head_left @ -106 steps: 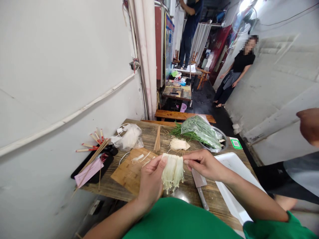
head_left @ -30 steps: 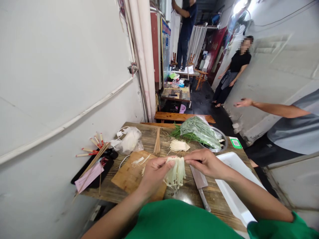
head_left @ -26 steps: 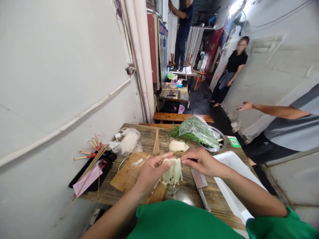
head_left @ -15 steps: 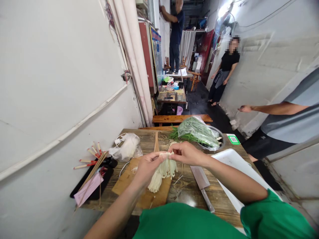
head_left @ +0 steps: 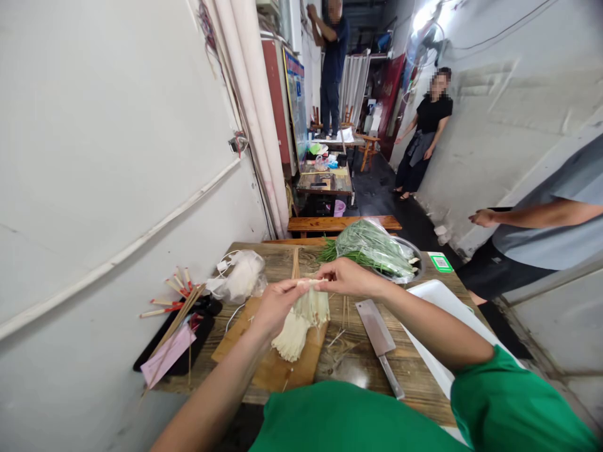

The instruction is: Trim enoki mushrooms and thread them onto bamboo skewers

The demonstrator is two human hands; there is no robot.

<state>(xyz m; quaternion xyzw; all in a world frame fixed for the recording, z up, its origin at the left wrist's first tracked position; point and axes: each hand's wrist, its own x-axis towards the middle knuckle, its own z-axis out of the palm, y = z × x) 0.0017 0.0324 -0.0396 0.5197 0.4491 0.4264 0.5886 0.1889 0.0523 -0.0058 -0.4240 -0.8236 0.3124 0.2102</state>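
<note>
A flat bunch of enoki mushrooms (head_left: 315, 306) hangs between my two hands above the wooden cutting board (head_left: 301, 367). My left hand (head_left: 277, 302) pinches its upper left edge, and my right hand (head_left: 347, 277) pinches the upper right edge. Just below, a second clump of enoki (head_left: 291, 338) lies on the board. Behind my hands a bundle of bamboo skewers (head_left: 296, 262) rests on the table; a few loose skewers (head_left: 345, 312) lie to the right of the held bunch. A cleaver (head_left: 377, 328) lies further right, its handle toward me.
Green vegetables in a plastic bag (head_left: 374, 248) sit in a metal bowl (head_left: 421, 267) at the back. At right is a white tray (head_left: 440, 295); at left, a clear bag (head_left: 242, 276) and a black holder with skewers (head_left: 202, 333). Another person's hand (head_left: 484, 218) shows at right.
The held enoki is spread wider and hangs a little higher, with both hands slightly raised. More of the lower clump shows. The person at right has drawn their hand back to the right.
</note>
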